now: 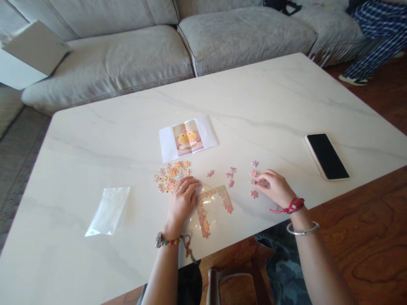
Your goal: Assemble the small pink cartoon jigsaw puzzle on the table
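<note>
My left hand (pixel 184 197) rests on the table with its fingers laid out and nothing visible in them. It lies between a pile of loose puzzle pieces (pixel 173 173) and the upper left corner of a partly joined puzzle border (pixel 201 212). To the right, my right hand (pixel 276 186) pinches a small pale puzzle piece (pixel 252 182) at the table surface. Three pinkish pieces stand in a column with it: a purple piece (pixel 255 163), a pink piece (pixel 253 173) and a lower pink piece (pixel 254 194). Several purple pieces (pixel 231 184) lie above the border.
A creased picture sheet (pixel 167 142) lies beyond the pile. The clear plastic bag (pixel 110 212) is at left, a phone (pixel 327 156) at right. Behind the white table (pixel 254 101) stands a grey sofa (pixel 248 38); a person in checked trousers (pixel 378 42) is at far right.
</note>
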The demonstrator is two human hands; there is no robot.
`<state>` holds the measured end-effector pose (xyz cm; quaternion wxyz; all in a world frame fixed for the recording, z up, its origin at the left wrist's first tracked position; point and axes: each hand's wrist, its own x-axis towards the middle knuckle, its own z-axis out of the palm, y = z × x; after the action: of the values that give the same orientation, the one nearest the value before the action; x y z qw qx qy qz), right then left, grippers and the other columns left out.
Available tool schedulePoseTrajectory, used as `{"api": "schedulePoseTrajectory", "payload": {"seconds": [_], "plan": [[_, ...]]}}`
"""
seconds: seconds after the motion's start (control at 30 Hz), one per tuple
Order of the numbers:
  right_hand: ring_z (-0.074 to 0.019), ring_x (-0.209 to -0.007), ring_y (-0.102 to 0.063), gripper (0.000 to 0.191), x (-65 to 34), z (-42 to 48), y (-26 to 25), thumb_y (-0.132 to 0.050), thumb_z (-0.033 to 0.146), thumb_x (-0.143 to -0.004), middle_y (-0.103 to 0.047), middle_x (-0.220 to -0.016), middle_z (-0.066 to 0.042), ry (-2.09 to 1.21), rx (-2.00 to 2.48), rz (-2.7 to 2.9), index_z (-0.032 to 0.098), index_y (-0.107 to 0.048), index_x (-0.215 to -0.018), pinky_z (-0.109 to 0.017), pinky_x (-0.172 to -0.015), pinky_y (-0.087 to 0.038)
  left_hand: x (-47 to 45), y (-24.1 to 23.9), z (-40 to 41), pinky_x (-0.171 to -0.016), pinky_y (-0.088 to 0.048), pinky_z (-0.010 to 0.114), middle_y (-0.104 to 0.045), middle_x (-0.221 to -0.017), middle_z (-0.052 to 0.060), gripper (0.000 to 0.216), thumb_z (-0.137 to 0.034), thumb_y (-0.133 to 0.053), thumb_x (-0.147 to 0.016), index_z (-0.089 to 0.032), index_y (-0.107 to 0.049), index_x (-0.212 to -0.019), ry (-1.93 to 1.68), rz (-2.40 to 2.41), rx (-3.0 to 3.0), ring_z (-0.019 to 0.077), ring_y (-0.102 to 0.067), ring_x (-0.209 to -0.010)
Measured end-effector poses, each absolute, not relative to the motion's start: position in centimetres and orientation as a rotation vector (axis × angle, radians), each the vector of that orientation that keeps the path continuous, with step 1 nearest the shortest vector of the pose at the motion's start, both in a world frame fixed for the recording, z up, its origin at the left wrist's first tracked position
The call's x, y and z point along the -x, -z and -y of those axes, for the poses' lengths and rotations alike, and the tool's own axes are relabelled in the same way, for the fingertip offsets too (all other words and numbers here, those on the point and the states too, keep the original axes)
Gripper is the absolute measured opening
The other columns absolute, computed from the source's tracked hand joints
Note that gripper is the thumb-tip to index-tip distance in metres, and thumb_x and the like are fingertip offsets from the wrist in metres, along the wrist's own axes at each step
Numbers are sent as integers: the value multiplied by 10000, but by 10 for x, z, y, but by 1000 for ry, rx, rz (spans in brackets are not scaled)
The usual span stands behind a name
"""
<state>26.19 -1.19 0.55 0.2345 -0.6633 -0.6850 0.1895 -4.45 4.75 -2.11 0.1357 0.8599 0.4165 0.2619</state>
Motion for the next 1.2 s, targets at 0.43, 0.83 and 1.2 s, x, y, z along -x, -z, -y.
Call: {"api": "schedulePoseTrajectory", "payload": {"seconds": [0.43,0.83,1.2], "plan": [[-156,-638,-502,203,-252,0,3,-426,177,-811,-537,-729,-48,-195,1965,1916,193,-575,-674,-289,-630,-391,44,20,-48,-882,-449,419,-590,-965,56,254,-79,-412,-789,-206,-582,-927,-795,-1202,-2490,207,-491,-1038],[-190,-722,-519,124,-285,13,-2,-438,233,-816,-519,-771,-63,-124,1965,1737,195,-531,-743,-326,-689,-428,51,12,-47,-871,-448,403,-595,-957,52,243,-67,-417,-787,-203,-575,-913,-884,-1215,-2484,197,-497,-1032],[-188,-738,-535,104,-260,6,4,-449,210,-805,-547,-781,-64,-234,1936,1891,189,-533,-746,-313,-673,-425,58,16,-46,-886,-440,396,-599,-956,48,253,-62,-429,-782,-204,-579,-928,-866,-1207,-2469,194,-496,-1031]]}}
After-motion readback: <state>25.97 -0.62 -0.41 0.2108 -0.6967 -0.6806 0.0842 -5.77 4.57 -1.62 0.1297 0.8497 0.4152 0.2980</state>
